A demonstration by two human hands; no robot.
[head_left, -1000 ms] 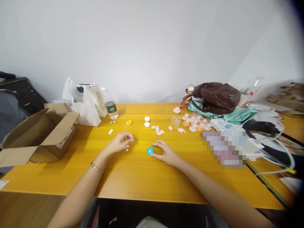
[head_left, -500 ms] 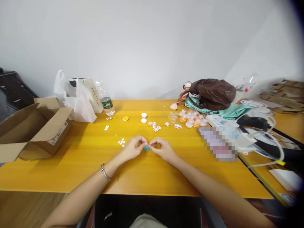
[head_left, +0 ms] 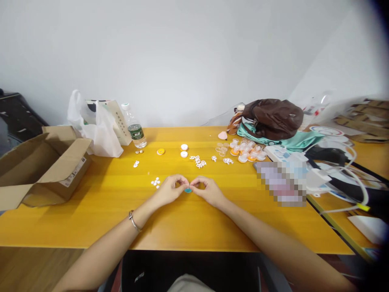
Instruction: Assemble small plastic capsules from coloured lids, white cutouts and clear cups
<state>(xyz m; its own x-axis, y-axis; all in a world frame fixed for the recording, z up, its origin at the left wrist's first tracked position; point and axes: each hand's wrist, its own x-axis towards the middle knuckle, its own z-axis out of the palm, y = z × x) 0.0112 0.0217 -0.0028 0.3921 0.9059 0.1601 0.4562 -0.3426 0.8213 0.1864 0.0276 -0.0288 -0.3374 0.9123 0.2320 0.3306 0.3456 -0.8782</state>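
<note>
A small teal round piece is at the middle of the table, between my fingertips. My left hand pinches at its left side, thumb and index finger pressed together. From the right, my right hand makes a like pinch, its tips almost meeting the left ones. The fingers hide part of the piece, and whether it touches the table I cannot tell. Small white discs lie left of my left hand. Beyond my hands are white openwork pieces, two white round pieces and a yellow ring-shaped piece.
An open cardboard box stands at the left, near a white plastic bag and a water bottle. Clear and orange round parts, a brown backpack, a blurred-out flat item and cables occupy the right.
Both hands keep the same pinch over the teal piece, with hardly any movement. The view has shifted very slightly.
</note>
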